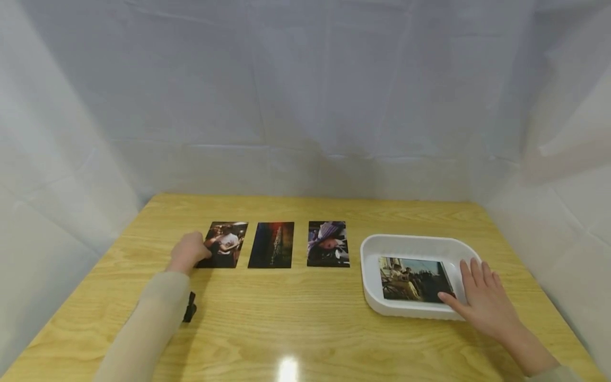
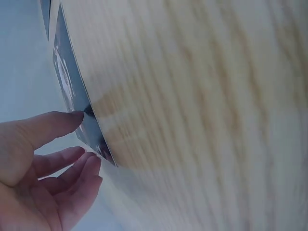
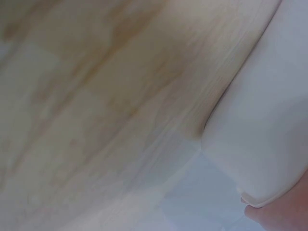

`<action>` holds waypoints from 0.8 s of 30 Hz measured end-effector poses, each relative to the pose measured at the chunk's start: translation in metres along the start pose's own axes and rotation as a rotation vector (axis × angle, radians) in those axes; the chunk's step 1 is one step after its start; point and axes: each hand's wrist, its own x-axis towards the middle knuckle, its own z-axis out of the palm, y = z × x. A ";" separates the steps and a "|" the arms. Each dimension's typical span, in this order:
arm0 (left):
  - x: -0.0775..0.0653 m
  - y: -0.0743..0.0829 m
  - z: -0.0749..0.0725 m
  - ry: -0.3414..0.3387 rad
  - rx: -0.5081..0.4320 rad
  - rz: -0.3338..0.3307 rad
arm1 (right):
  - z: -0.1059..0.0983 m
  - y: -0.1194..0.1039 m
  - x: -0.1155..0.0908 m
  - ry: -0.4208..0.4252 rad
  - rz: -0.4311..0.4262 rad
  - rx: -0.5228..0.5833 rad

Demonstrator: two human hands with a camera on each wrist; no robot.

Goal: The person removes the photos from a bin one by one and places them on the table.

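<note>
My left hand (image 1: 190, 249) is at the near left corner of the leftmost photo print (image 1: 229, 241), which shows a figure in a white shirt. In the left wrist view its thumb (image 2: 57, 126) lies on the print near one edge, with the other fingers curled at the print's end. My right hand (image 1: 489, 300) rests with fingers spread on the right rim of a white plastic tray (image 1: 406, 241). Inside the tray lies another photo print (image 1: 415, 278), with the right thumb over its near right corner. The right wrist view shows the tray's outer wall (image 3: 260, 110) and part of the hand.
Two more prints lie flat in the same row: a dark blue and red one (image 1: 272, 244) and one with purple cloth (image 1: 328, 244). A small black object (image 1: 190, 306) shows beside the left sleeve. White sheeting (image 1: 305, 106) hangs behind and beside the wooden table (image 1: 267, 323).
</note>
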 end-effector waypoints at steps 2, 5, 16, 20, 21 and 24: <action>0.000 0.000 0.000 0.003 -0.014 0.005 | -0.001 0.000 0.000 0.003 -0.003 -0.002; 0.000 0.001 -0.001 0.013 -0.057 0.027 | 0.000 0.000 0.001 -0.003 -0.001 -0.004; 0.006 0.049 -0.004 0.032 -0.176 0.189 | -0.001 0.000 0.000 -0.005 0.002 -0.004; 0.003 0.073 0.004 0.027 -0.231 0.239 | -0.001 0.000 0.000 -0.009 0.004 -0.002; 0.003 0.079 0.006 0.027 -0.245 0.252 | -0.001 0.001 0.000 -0.011 0.004 -0.001; 0.003 0.098 0.013 0.016 -0.285 0.284 | -0.001 0.001 0.000 -0.011 0.003 0.004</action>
